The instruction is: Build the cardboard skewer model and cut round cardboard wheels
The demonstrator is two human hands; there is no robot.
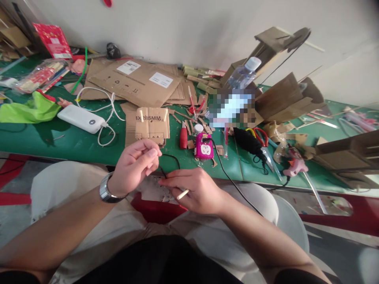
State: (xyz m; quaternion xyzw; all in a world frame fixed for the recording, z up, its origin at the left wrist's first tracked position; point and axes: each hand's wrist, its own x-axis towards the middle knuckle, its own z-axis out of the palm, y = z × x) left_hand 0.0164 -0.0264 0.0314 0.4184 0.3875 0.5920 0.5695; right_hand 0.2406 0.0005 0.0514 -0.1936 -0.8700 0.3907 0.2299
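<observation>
My left hand point(134, 165), with a metal watch on its wrist, is closed in a pinch on a thin black wire point(171, 157) just below the table edge. My right hand point(197, 189) is closed too. It pinches the same wire at its fingertips and carries a small pale stick point(182, 193) between its fingers. Under both hands, over my lap, lies a flat cardboard piece point(151, 189). A small cardboard box model point(152, 124) stands on the green table point(59, 138) right behind my left hand.
A white power bank point(81, 118) with its cable lies at left. A red-handled knife point(183, 138), a pink socket adapter point(203, 146), scissors point(263, 142), a pink glue gun point(294, 165), a water bottle point(244, 73), flat cardboard sheets point(136, 81) and cardboard structures point(284, 98) crowd the table.
</observation>
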